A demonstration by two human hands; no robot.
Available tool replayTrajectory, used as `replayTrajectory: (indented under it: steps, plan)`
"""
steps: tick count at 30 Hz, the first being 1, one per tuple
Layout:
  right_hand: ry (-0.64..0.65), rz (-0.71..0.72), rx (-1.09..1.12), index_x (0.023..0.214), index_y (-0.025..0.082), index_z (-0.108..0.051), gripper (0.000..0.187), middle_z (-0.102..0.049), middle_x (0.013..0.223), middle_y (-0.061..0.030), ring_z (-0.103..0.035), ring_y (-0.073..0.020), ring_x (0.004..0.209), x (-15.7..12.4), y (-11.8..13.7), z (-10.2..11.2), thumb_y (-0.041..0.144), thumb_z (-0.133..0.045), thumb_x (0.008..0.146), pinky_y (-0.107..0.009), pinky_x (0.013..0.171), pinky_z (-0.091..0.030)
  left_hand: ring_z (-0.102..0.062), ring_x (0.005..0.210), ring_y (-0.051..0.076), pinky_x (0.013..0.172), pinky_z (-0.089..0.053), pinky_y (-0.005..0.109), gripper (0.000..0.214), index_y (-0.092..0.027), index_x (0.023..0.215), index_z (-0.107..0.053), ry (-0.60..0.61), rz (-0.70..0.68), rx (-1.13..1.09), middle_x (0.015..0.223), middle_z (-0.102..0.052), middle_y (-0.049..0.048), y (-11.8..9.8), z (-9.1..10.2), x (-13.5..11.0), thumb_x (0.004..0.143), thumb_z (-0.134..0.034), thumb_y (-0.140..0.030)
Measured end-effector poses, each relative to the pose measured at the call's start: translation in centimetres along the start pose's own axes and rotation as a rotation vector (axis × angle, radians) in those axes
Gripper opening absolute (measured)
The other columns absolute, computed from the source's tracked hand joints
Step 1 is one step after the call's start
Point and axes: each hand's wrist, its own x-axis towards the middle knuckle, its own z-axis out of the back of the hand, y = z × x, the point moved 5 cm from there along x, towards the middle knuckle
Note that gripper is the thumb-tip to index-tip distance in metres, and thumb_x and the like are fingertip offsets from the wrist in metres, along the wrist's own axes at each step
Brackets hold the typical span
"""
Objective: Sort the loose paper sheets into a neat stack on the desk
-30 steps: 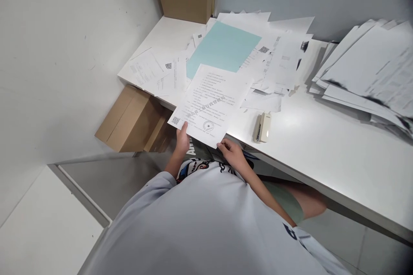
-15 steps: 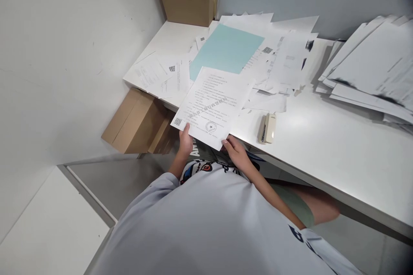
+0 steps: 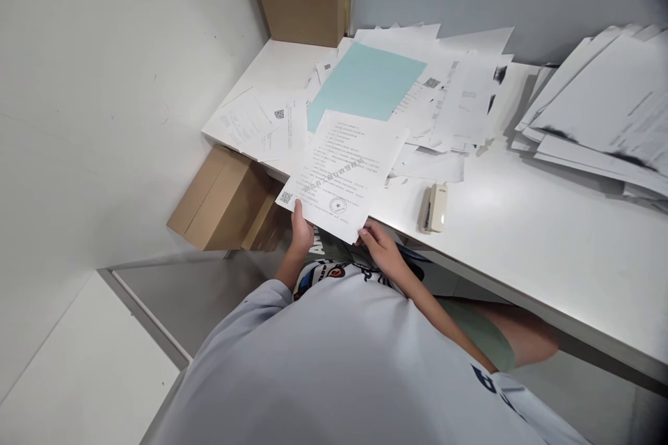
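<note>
A printed sheet [image 3: 342, 177] with a round stamp, a QR code and a line of large diagonal characters is held up over the desk edge. My left hand [image 3: 301, 228] pinches its lower edge near the QR code. My right hand [image 3: 380, 250] grips the sheet's bottom corner, with the fingers partly behind it. Below and beyond the sheet, loose papers and a pale blue sheet [image 3: 365, 80] lie spread over the white desk [image 3: 522, 222].
A beige stapler [image 3: 433, 208] stands on the desk just right of my right hand. Thick paper stacks [image 3: 595, 111] lie at the far right against a grey wall. Cardboard boxes stand at the back corner [image 3: 297, 0] and under the desk's left end [image 3: 224, 201].
The whole scene has drifted slightly in view as my head moved. Both hands keep hold of the printed sheet, which has shifted only a little.
</note>
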Motion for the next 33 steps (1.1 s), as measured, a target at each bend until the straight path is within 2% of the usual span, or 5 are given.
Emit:
replayTrajectory:
  steps: [15,19,22,27,33]
  plan:
    - [0.14,-0.031,0.135,0.072,0.023,-0.064,0.04,-0.069,0.073,-0.0035,-0.064,-0.0209,0.074,-0.2,0.8,-2.3,0.062,-0.058,0.08,-0.036,0.079,-0.049,-0.049,0.135,0.02,0.109,-0.042,0.032,0.055,-0.022,0.139,-0.052,0.032,-0.083,0.017,0.147,-0.051,0.0077,1.6,-1.3,-2.2,0.101,-0.027,-0.053]
    - [0.194,-0.063,0.175,0.074,0.021,-0.067,0.042,-0.07,0.078,-0.0049,-0.063,-0.0188,0.07,-0.1,0.9,-2.8,0.063,-0.059,0.079,-0.034,0.075,-0.049,-0.055,0.13,0.023,0.107,-0.045,0.035,0.043,-0.019,0.134,-0.056,-0.093,-0.078,0.021,0.139,-0.058,0.0108,1.2,-0.3,-1.2,0.099,-0.046,-0.042]
    - [0.178,-0.13,0.213,0.085,0.021,-0.068,0.049,-0.069,0.075,-0.0042,-0.061,-0.0178,0.066,0.4,1.0,-2.5,0.068,-0.061,0.073,-0.034,0.07,-0.049,-0.058,0.126,0.026,0.107,-0.046,0.038,0.036,-0.017,0.125,-0.062,-0.154,-0.091,0.025,0.131,-0.064,0.0126,-1.4,0.5,1.0,0.091,-0.062,-0.027]
    - [0.144,-0.096,0.199,0.094,0.022,-0.067,0.05,-0.07,0.078,-0.0042,-0.062,-0.0178,0.068,2.0,2.7,-1.0,0.067,-0.062,0.073,-0.034,0.07,-0.05,-0.059,0.125,0.028,0.111,-0.043,0.041,0.032,-0.015,0.108,-0.07,-0.053,-0.206,0.071,0.119,-0.071,0.0135,-9.5,1.5,4.2,0.076,-0.075,-0.013]
    - [-0.049,0.162,0.09,0.11,0.024,-0.062,0.04,-0.067,0.105,-0.0079,-0.064,-0.0207,0.087,4.8,7.5,1.8,0.055,-0.057,0.085,-0.039,0.081,-0.052,-0.069,0.108,0.028,0.098,-0.054,0.037,0.043,-0.019,0.103,-0.075,0.196,-0.361,0.333,0.1,-0.077,0.0082,-16.3,1.6,2.3,0.062,-0.087,-0.023]
